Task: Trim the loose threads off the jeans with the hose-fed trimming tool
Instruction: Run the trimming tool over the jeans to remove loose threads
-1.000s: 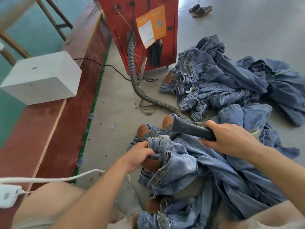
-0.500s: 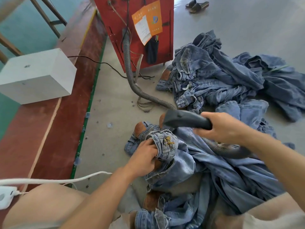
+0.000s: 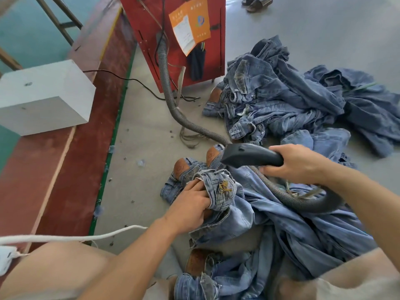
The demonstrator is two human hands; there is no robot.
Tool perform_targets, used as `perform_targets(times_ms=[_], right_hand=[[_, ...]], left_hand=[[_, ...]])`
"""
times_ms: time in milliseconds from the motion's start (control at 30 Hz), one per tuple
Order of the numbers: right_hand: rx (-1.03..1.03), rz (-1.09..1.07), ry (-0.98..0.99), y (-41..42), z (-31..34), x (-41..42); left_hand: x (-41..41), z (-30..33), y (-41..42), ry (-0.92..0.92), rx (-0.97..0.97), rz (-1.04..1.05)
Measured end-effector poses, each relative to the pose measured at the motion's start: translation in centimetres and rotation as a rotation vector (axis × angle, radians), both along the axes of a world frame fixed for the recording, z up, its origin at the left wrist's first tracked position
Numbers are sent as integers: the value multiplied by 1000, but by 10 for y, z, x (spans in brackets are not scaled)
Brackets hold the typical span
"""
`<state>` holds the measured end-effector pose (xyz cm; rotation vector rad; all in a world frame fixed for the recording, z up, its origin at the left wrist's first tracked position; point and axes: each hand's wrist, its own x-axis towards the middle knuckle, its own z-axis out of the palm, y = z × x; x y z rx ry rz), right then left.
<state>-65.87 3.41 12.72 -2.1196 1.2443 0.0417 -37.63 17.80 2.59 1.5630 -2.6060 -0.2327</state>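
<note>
Blue jeans (image 3: 287,215) lie crumpled on the floor between my knees. My left hand (image 3: 190,204) grips a bunched fold of them with yellow embroidery on a pocket (image 3: 225,187). My right hand (image 3: 296,163) holds the black trimming tool (image 3: 249,155) by its handle, raised a little above the jeans, its head pointing left over the fold. The grey ribbed hose (image 3: 173,105) runs from the tool, loops over the jeans and goes to the red machine (image 3: 177,35).
A heap of more jeans (image 3: 292,98) lies on the grey floor at the right. A white box (image 3: 43,96) sits on a red-brown wooden platform (image 3: 54,159) at the left. A white cable (image 3: 75,237) crosses my left knee. Sandals (image 3: 257,2) lie far back.
My right hand lifted the trimming tool off the jeans and the hose looped over the denim. My left hand turned the fold so the embroidered pocket shows.
</note>
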Motion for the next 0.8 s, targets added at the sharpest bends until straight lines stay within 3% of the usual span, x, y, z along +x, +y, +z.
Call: perform_targets(times_ms=[167,233,300,367,433,533,567,600,667,700,800], right_hand=[[80,179,94,11,2,6],[19,203,96,20,-2,18],[-139,123,64,16,0,23],[-287,-1,7,2,7,20],[-483,-69,-68,-16,16,13],[-888,-71,-119,-40,32,0],[-984,-63,-110,-46,36,-4],[-1044,-46,-103,-49,39,-7],[-1027,15,-95,-53,37,-10],[-966,37,-82,-52,33,-9],[-773,17,24,-44,13,-5]], left_hand=[[-7,-3,-1,-86,9,-7],[-8,-5,1,-81,51,-39],[-8,-8,0,64,182,49],[-5,-7,-4,368,378,375],[1,-8,-12,659,527,839],[26,-22,-15,1162,682,1415],[36,-28,-13,1250,692,1540],[44,-34,-11,1259,697,1626],[53,-44,-2,1019,736,1676],[52,-46,3,845,762,1583],[34,-53,19,431,958,1048]])
